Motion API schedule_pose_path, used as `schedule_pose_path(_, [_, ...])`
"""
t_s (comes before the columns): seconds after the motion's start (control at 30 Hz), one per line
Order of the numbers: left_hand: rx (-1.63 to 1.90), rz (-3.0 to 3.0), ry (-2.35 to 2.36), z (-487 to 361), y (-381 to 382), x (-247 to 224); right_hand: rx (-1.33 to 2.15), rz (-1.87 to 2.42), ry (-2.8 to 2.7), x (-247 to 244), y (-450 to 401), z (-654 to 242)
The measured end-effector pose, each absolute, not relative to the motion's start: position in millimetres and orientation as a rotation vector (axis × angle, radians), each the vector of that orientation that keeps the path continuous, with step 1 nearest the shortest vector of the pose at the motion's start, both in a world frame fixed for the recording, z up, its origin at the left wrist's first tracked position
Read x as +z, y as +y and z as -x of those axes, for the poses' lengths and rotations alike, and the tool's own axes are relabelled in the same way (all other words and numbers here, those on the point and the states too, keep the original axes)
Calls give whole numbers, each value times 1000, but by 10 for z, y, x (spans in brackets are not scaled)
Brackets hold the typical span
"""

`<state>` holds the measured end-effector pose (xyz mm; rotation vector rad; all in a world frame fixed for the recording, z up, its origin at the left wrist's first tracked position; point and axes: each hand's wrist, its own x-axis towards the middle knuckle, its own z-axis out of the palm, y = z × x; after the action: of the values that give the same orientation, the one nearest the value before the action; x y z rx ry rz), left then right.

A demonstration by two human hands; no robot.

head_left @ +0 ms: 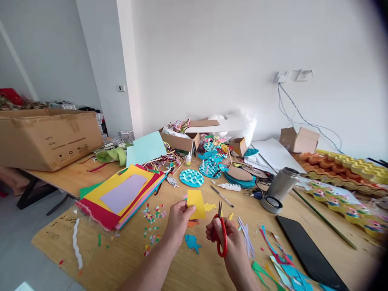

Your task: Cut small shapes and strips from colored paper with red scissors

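- Yellow paper (198, 204), pinched along its left edge by our left hand (178, 218) above the wooden table (112, 252); likely light and easily creased, so we'd best grip near an edge.
- Red-handled scissors (224, 236), rigid and smooth, clasped in our right hand (234, 239), apart from the left.
- Blue fish cutout (192, 242), thin, flat, between our forearms.
- Turquoise disc (191, 178), round, wavy-ridged.

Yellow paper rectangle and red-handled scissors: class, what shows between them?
In the head view, a yellow paper cutout shows on the table between the rectangle and scissors.
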<state>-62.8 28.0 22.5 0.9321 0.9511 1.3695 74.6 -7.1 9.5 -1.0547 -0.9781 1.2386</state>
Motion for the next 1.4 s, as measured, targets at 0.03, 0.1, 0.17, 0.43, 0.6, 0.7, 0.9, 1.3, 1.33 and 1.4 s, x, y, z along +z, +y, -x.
schedule_pose_path(0.03, [1370, -913, 960, 642, 272, 233, 1265, 1057, -988, 58, -80, -741])
schedule_pose_path(0.1, [1377, -888, 978, 661, 259, 246, 1327, 1072, -1003, -2, -102, -726])
schedule_pose_path(0.17, [1376, -876, 990, 673, 254, 251, 1390, 1087, -1023, -30, -124, -709])
schedule_pose_path(0.43, [1367, -824, 1031, 709, 275, 226, 1511, 1149, -1184, -10, -176, -638])
schedule_pose_path(0.6, [1345, -832, 1045, 703, 266, 240, 1517, 1187, -1204, -31, -184, -597])
schedule_pose_path(0.7, [1340, -842, 1066, 694, 256, 251, 1511, 1186, -1201, -43, -183, -592])
schedule_pose_path(0.9, [1347, -846, 1039, 679, 241, 244, 1513, 1217, -1180, -71, -182, -591])
schedule_pose_path(1.3, [1276, -810, 968, 680, 240, 212, 1500, 1269, -1135, -100, -156, -587])
schedule_pose_path(1.33, [1269, -818, 965, 682, 240, 206, 1502, 1272, -1130, -98, -155, -587])
schedule_pose_path(1.4, [1249, -836, 970, 687, 244, 194, 1504, 1285, -1118, -91, -153, -587])
